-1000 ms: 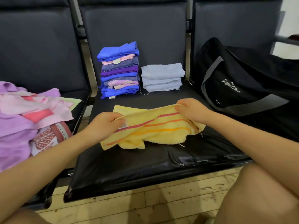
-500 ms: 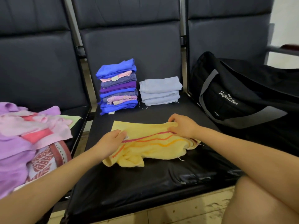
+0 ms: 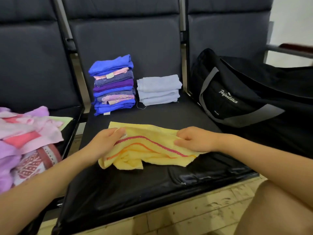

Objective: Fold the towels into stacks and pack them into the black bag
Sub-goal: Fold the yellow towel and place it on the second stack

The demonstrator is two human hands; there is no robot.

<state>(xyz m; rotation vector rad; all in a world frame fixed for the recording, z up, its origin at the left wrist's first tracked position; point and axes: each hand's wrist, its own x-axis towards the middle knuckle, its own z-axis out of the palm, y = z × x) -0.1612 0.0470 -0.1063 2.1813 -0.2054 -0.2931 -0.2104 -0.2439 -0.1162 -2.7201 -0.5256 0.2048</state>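
A yellow towel (image 3: pixel 149 153) with pink and orange stripes lies crumpled on the middle black seat (image 3: pixel 135 189). My left hand (image 3: pixel 105 143) pinches its left edge; my right hand (image 3: pixel 196 141) grips its upper right edge. Behind it, against the backrest, stands a tall stack of folded blue, purple and pink towels (image 3: pixel 113 85). A lower stack of pale blue folded towels (image 3: pixel 159 89) sits to its right. The black bag (image 3: pixel 245 97) with grey straps rests on the right seat.
A loose pile of unfolded pink, lilac and patterned towels (image 3: pixel 25 141) covers the left seat. A metal armrest (image 3: pixel 288 50) shows at the far right. My bare knee (image 3: pixel 271 209) and the tiled floor (image 3: pixel 177 217) lie below the seat edge.
Both hands have stayed on the yellow towel. My right hand has moved left along its top edge and bunched the cloth; the towel's right end now lies slack.
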